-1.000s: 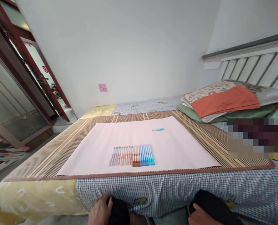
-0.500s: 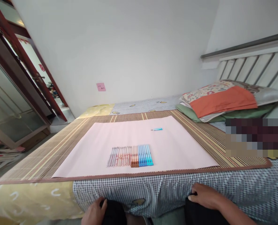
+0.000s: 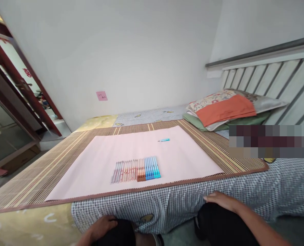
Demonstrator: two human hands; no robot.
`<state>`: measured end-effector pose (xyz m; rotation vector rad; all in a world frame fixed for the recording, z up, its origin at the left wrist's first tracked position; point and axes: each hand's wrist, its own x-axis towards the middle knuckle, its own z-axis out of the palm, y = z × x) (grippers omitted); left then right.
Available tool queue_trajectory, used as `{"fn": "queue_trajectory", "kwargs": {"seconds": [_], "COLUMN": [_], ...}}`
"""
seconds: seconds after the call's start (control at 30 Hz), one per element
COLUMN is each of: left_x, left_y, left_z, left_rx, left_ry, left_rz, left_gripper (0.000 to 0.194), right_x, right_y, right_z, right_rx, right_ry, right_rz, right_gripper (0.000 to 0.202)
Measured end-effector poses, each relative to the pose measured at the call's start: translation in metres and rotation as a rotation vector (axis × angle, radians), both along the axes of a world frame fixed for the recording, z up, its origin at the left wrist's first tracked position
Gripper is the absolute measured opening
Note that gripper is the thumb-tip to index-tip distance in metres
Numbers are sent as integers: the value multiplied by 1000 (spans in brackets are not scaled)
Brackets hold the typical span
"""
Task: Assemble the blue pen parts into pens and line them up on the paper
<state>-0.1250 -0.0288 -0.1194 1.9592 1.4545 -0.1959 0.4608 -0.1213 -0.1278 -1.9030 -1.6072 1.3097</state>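
My left hand (image 3: 103, 226) rests on my left knee, its fingers laid loosely over the dark cloth and partly hidden. On the other knee lies my right hand (image 3: 223, 200), holding nothing, fingers stretched toward the bed edge. Beyond both hands, a row of several pens (image 3: 136, 169) lies side by side on a pale pink sheet (image 3: 82, 164). The row runs from clear-bodied pens on the left through brown-ended ones to blue ones on the right. A single blue pen (image 3: 164, 140) with a dark tip lies apart, farther back on the sheet.
A striped bamboo mat (image 3: 62, 160) lies under the sheet, on a bed with a checked cover (image 3: 174, 194). Pillows (image 3: 226, 111) are piled at the right, by a white radiator (image 3: 264, 82). A pink note (image 3: 102, 96) is on the wall. An open door (image 3: 26, 82) stands at left.
The view has turned to the right, so the bed and pens sit farther left. My right hand has shifted slightly on the knee, fingers more extended. The pens have not moved on the sheet.
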Motion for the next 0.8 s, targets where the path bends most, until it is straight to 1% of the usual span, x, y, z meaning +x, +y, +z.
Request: {"fn": "queue_trajectory", "kwargs": {"seconds": [0.1,0.2,0.3,0.37,0.43,0.5,0.57,0.6,0.67,0.73,0.8], "left_x": [-1,2,7,9,9,10,13,15,21,26,30], "left_y": [-1,-5,-16,-27,-40,-51,-58,-59,-57,-52,-50], "left_z": [0,4,3,-4,-15,-25,-30,-30,-25,-17,-13], "left_rx": [-25,3,115,256,383,451,494,501,473,388,289], "left_ry": [-26,-21,13,72,115,97,44,14,-41,-108,-212], "left_rz": [-12,25,98,207,334,370,408,431,487,533,567], "left_gripper": [33,32,36,42,45,42,43,44,46,46,50], "right_x": [-7,-11,-13,-13,-12,-11,-11,-12,-16,-22,-31], "right_y": [1,2,2,2,1,0,1,2,6,11,16], "right_z": [2,5,7,6,6,5,4,4,4,4,4], "right_rx": [53,102,126,143,171,202,217,211,174,120,76], "right_ry": [-50,-37,34,103,147,147,111,87,41,-2,-61], "right_rz": [14,38,16,-24,-69,-102,-96,-75,-17,37,74], "right_gripper": [63,67,71,71,70,70,69,68,65,59,54]}}
